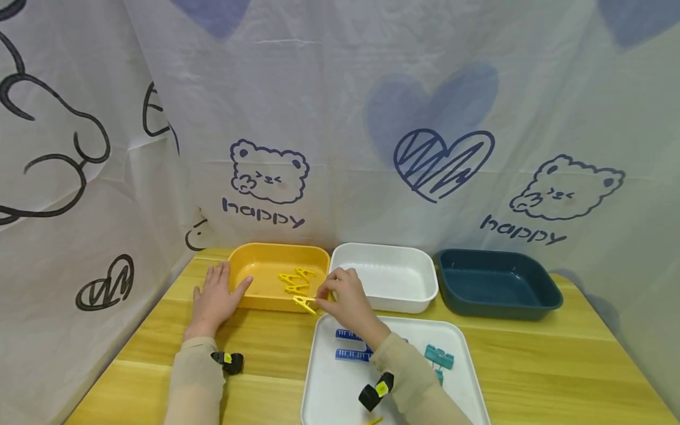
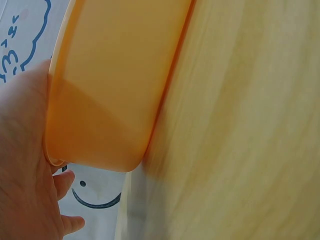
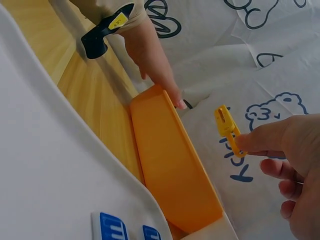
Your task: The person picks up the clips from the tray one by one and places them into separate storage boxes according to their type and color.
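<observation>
Lightly pinched between thumb and forefinger of the right hand (image 1: 345, 298), a yellow clip (image 1: 304, 304) sits near the front right corner of the yellow bin (image 1: 281, 254); in the right wrist view it is held up above the rim, with the other fingers curled loosely inward. The left hand (image 1: 212, 298) rests against the bin's left end, its fingers spread and mostly straight, the thumb set apart from them near the front corner.

Inside the yellow bin, three yellow clips (image 1: 296, 289) lie grouped toward the right. Just beside it stands a white bin (image 1: 393, 283), then a dark teal bin (image 1: 494, 310), making a row along the back of the wooden worktop (image 1: 265, 354). Nearer the person, a white tray (image 1: 329, 395) carries blue toothed pieces (image 1: 350, 355), partly hidden by the right forearm, and a teal clip (image 1: 440, 356) to their right. Behind the bins hangs a white printed cloth (image 1: 340, 118).
</observation>
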`<state>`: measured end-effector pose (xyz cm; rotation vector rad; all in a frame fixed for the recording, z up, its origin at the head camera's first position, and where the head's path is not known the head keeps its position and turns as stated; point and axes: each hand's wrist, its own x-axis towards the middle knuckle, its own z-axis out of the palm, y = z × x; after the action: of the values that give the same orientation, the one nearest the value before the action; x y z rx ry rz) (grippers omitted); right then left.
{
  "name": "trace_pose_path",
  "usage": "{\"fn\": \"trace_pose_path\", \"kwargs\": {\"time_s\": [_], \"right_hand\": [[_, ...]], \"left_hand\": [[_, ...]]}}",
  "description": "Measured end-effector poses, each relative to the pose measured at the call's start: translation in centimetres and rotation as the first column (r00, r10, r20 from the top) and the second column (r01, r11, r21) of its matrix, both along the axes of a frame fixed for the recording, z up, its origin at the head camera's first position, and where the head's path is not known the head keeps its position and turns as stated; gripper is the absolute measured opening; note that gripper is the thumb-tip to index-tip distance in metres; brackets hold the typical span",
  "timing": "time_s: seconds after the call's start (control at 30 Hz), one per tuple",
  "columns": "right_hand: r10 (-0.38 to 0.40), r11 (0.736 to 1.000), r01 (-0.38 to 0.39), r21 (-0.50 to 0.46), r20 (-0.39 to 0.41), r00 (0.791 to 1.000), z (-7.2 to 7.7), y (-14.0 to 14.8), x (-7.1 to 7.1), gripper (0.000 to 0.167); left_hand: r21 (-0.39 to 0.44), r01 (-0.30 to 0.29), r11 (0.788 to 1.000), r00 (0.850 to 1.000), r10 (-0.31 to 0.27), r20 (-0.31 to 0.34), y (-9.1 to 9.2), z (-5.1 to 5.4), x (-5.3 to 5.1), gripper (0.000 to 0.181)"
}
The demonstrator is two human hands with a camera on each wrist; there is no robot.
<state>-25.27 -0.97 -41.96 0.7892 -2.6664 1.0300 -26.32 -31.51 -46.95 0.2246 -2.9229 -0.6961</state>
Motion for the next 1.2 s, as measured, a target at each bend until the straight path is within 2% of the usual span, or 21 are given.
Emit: {"fn": "trace_pose_path", "kwargs": {"time_s": [0.4, 0.6, 0.9, 1.2], "right_hand": [[-0.044, 0.999, 0.044, -0.031, 0.003, 0.999, -0.6, -2.7, -1.3, 0.012], [-0.090, 0.996, 0.090, -0.006, 0.018, 0.996, -0.8, -3.9, -1.9, 0.012], [-0.090, 0.996, 0.091, 0.015, -0.086, 0.992, -1.3, -5.4, -3.0, 0.012], [-0.095, 0.994, 0.100, 0.047, -0.103, 0.990, -1.5, -6.8, -4.2, 0.013]], "left_hand": [[0.002, 0.003, 1.000, 1.000, -0.003, 0.001, 0.0, 0.3, 0.3, 0.101], [0.002, 0.006, 1.000, 1.000, -0.006, 0.007, 0.1, 0.4, 0.3, 0.100], [-0.002, -0.001, 1.000, 1.000, 0.001, 0.007, 0.1, 0.5, 0.5, 0.100], [0.001, 0.002, 1.000, 1.000, -0.002, 0.009, 0.2, 0.6, 0.4, 0.100]]}}
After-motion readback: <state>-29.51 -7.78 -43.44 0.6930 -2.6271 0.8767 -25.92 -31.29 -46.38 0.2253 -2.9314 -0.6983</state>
